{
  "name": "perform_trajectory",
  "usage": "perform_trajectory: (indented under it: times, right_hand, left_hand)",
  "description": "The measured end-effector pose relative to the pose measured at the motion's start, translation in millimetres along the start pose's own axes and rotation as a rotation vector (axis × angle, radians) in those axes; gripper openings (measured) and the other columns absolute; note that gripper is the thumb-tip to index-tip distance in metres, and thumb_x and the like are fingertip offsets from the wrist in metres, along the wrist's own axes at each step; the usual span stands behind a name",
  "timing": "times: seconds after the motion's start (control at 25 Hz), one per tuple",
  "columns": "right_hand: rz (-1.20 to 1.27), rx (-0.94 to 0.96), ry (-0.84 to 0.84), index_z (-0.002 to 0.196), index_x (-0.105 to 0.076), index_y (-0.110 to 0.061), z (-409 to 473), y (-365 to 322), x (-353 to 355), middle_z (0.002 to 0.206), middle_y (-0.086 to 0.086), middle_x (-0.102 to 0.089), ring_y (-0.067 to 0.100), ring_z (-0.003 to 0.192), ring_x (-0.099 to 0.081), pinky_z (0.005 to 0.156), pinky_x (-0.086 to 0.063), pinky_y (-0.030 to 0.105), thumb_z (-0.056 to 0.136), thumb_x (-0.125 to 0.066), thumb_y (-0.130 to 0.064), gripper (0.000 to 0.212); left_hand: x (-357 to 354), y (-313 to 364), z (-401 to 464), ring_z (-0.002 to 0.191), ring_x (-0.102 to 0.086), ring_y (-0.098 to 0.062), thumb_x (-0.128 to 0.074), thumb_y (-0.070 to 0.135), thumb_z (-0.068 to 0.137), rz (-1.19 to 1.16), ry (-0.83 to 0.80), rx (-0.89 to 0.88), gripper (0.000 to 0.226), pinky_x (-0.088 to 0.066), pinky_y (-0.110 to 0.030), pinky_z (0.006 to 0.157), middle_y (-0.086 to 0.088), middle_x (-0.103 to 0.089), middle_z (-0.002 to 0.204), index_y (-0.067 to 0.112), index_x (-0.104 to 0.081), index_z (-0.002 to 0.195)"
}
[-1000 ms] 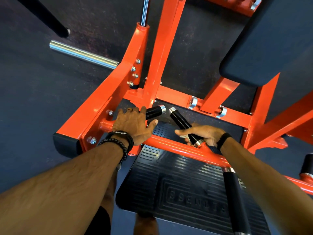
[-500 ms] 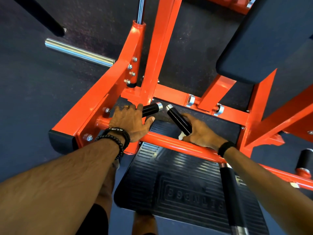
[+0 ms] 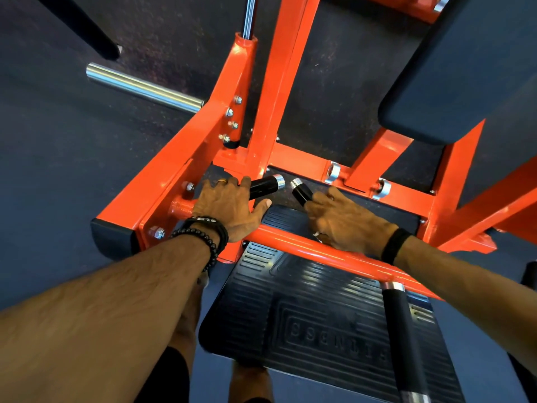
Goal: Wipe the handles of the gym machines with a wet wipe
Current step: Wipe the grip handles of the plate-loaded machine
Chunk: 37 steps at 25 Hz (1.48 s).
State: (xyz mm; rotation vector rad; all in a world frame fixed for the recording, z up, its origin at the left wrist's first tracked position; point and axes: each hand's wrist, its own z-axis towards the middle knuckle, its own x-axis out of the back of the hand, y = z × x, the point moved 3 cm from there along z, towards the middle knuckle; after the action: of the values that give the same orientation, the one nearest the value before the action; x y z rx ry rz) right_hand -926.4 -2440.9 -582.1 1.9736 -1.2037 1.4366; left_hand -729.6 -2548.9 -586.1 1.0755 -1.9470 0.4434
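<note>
Handles (image 3: pixel 301 194) (image 3: pixel 263 187) under both hands (image 3: pixel 343 221) (image 3: pixel 232 207), on orange machine (image 3: pixel 203 141).

Bright orange steel machine frame (image 3: pixel 276 82); glossy black handles (image 3: pixel 263 186) capped in chrome; ribbed black rubber footplate (image 3: pixel 319 315); dark speckled floor (image 3: pixel 58 155).
</note>
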Motion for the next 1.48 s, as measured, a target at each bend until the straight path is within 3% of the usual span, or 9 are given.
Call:
perform_trajectory:
  times: [0.2, 0.36, 0.48, 0.64, 0.76, 1.0, 1.16, 1.36, 1.48]
  right_hand:
    - [0.045, -0.041, -0.382, 0.108, -0.061, -0.020, 16.6, 0.6, 10.8, 0.107, 0.002, -0.064, 0.022, 0.105, -0.060, 0.097, -0.034, 0.036, 0.093, -0.058, -0.023, 0.016]
    - [0.135, -0.174, -0.071, 0.118, -0.063, -0.021, 46.2, 10.3, -6.3, 0.088, 0.002, -0.063, 0.022, 0.080, -0.062, 0.073, -0.039, 0.033, 0.089, -0.060, -0.010, 0.031]
    - [0.205, -0.199, 0.135, 0.086, -0.071, -0.019, 72.8, 14.8, -8.8, 0.073, 0.004, -0.067, 0.026, 0.066, -0.065, 0.065, -0.044, 0.034, 0.074, -0.073, 0.000, 0.022]
    - [0.462, -0.334, 0.194, 0.083, -0.064, -0.021, 51.3, 19.6, -6.9, 0.082, 0.004, -0.068, 0.027, 0.075, -0.064, 0.068, -0.049, 0.035, 0.085, -0.063, -0.012, 0.009]
    - [0.719, -0.449, 0.042, 0.087, -0.060, -0.027, -7.9, 9.7, -5.3, 0.094, -0.003, -0.067, 0.022, 0.087, -0.064, 0.074, -0.051, 0.035, 0.089, -0.059, -0.021, 0.006]
    - [0.547, -0.327, -0.112, 0.116, -0.064, -0.037, -40.3, 1.7, 9.7, 0.113, -0.009, -0.065, 0.016, 0.102, -0.063, 0.084, -0.051, 0.035, 0.096, -0.056, -0.030, 0.023]
    - [0.532, -0.383, 0.087, 0.099, -0.066, -0.023, 7.9, 30.2, -8.4, 0.096, 0.002, -0.063, 0.027, 0.086, -0.063, 0.068, -0.052, 0.043, 0.089, -0.060, -0.010, 0.017]
    - [0.644, -0.635, 0.253, 0.106, -0.062, -0.018, 15.2, 37.6, -31.7, 0.099, 0.009, -0.065, 0.030, 0.090, -0.061, 0.074, -0.052, 0.044, 0.089, -0.053, -0.004, 0.024]
    - [0.753, -0.653, 0.274, 0.097, -0.064, -0.012, -7.7, 25.1, -25.7, 0.086, 0.005, -0.065, 0.025, 0.077, -0.061, 0.067, -0.045, 0.032, 0.093, -0.054, -0.012, 0.010]
  left_hand:
    - [0.4, 0.9, -0.4, 0.111, -0.060, -0.030, -0.028, 0.068, 0.092, -0.002, -0.004, -0.002, 0.064, -0.038, -0.050, 0.098, -0.008, -0.063, 0.119, 0.018, -0.049, 0.126]
    - [2.1, 1.6, -0.9, 0.113, -0.059, -0.030, -0.029, 0.067, 0.093, -0.004, -0.006, 0.003, 0.064, -0.037, -0.050, 0.099, -0.008, -0.062, 0.121, 0.017, -0.048, 0.129]
    - [2.0, 1.6, -1.2, 0.114, -0.058, -0.030, -0.027, 0.067, 0.093, 0.005, -0.013, 0.002, 0.065, -0.037, -0.050, 0.099, -0.008, -0.062, 0.122, 0.017, -0.046, 0.130]
    - [1.7, 1.9, -1.1, 0.114, -0.058, -0.030, -0.027, 0.068, 0.093, 0.002, -0.025, 0.002, 0.065, -0.038, -0.051, 0.098, -0.008, -0.061, 0.123, 0.017, -0.047, 0.129]
    - [3.0, 1.6, -1.5, 0.112, -0.058, -0.031, -0.027, 0.068, 0.093, 0.004, -0.022, 0.004, 0.066, -0.038, -0.051, 0.098, -0.009, -0.061, 0.121, 0.016, -0.047, 0.129]
    - [3.7, 2.6, -2.2, 0.112, -0.059, -0.032, -0.028, 0.068, 0.092, -0.001, -0.023, 0.009, 0.066, -0.038, -0.053, 0.101, -0.010, -0.062, 0.120, 0.016, -0.048, 0.128]
    - [2.0, 0.6, -1.0, 0.112, -0.058, -0.032, -0.026, 0.069, 0.092, -0.008, -0.026, 0.009, 0.068, -0.038, -0.054, 0.101, -0.010, -0.062, 0.120, 0.016, -0.047, 0.130]
    - [2.6, 1.4, -1.8, 0.114, -0.058, -0.032, -0.026, 0.068, 0.093, -0.002, -0.026, 0.005, 0.068, -0.037, -0.054, 0.103, -0.011, -0.062, 0.122, 0.016, -0.046, 0.133]
    - [2.8, 1.4, -1.4, 0.113, -0.058, -0.031, -0.026, 0.068, 0.093, -0.003, -0.028, 0.006, 0.069, -0.038, -0.053, 0.102, -0.010, -0.062, 0.121, 0.015, -0.047, 0.131]
